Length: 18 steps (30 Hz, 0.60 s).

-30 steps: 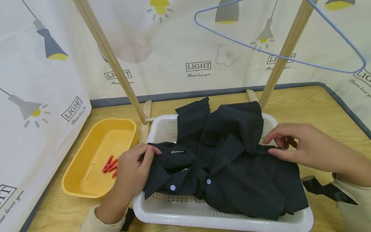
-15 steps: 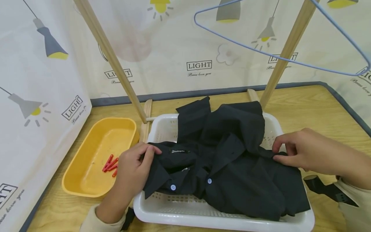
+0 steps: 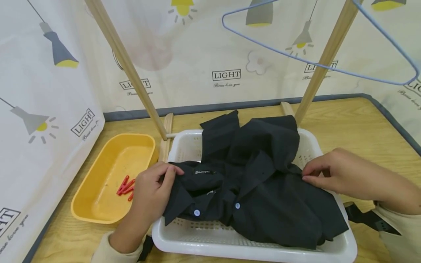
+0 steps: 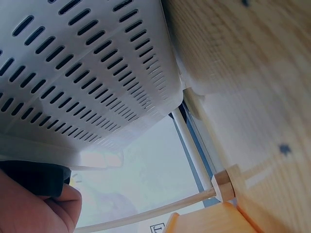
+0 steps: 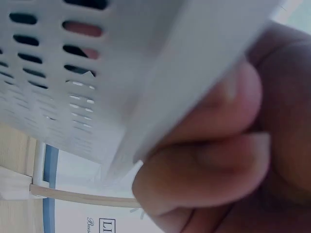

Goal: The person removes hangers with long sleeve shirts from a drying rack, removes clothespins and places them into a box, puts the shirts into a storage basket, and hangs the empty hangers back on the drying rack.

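A black collared shirt [image 3: 283, 208] with pale buttons lies crumpled in a white perforated basket [image 3: 250, 252], its collar label facing up. At the shirt's left end, my left hand [image 3: 151, 188] grips the collar edge between thumb and fingers, over the basket's left rim. A fold of black fabric [image 4: 34, 177] shows above that hand in the left wrist view. On the other side, my right hand [image 3: 345, 175] pinches the shirt near the basket's right rim. In the right wrist view its curled fingers [image 5: 209, 170] are beside the basket rim, which hides the pinched cloth.
Left of the basket stands a yellow tub [image 3: 95, 171] with several red clothes pegs [image 3: 124, 185]. Two wooden posts [image 3: 131, 73] rise behind, and a blue hanger [image 3: 279, 50] hangs at upper right. Patterned cloth [image 3: 197, 47] covers the wall behind the wooden table [image 3: 361, 124].
My right hand's fingers have closed from a loose spread to a pinch, moving right, then back left and pulling the shirt's right side slightly. The left hand keeps its hold.
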### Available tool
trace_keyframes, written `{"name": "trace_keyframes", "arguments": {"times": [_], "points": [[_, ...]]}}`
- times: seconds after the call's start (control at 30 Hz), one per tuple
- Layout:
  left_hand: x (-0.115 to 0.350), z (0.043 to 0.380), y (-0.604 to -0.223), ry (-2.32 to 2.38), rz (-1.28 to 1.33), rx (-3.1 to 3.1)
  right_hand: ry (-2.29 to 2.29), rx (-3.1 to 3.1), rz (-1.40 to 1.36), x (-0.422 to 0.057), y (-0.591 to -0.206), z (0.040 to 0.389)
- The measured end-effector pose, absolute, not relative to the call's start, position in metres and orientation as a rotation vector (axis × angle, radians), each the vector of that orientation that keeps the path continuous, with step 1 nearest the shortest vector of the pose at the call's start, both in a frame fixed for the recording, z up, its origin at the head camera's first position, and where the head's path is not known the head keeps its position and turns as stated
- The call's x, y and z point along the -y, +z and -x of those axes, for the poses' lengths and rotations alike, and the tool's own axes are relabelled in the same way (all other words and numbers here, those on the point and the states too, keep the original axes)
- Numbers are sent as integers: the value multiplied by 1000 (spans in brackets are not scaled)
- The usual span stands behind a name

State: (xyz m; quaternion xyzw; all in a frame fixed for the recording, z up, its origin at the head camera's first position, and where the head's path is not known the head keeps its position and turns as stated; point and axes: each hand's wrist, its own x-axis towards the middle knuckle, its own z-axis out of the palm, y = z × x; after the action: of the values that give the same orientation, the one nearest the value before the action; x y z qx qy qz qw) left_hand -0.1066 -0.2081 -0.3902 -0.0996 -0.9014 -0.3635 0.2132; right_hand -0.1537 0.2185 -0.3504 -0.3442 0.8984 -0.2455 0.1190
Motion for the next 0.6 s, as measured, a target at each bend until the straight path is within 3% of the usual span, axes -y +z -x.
{"name": "trace_keyframes", "arguments": {"times": [0.27,0.6], "points": [[209,107,-391,-1007,286,2494,-809,-2723,1190,-217,-357,156],[208,107,-391,-1021,278,2505,-904,-3124,1085,-212,-362,171]]}}
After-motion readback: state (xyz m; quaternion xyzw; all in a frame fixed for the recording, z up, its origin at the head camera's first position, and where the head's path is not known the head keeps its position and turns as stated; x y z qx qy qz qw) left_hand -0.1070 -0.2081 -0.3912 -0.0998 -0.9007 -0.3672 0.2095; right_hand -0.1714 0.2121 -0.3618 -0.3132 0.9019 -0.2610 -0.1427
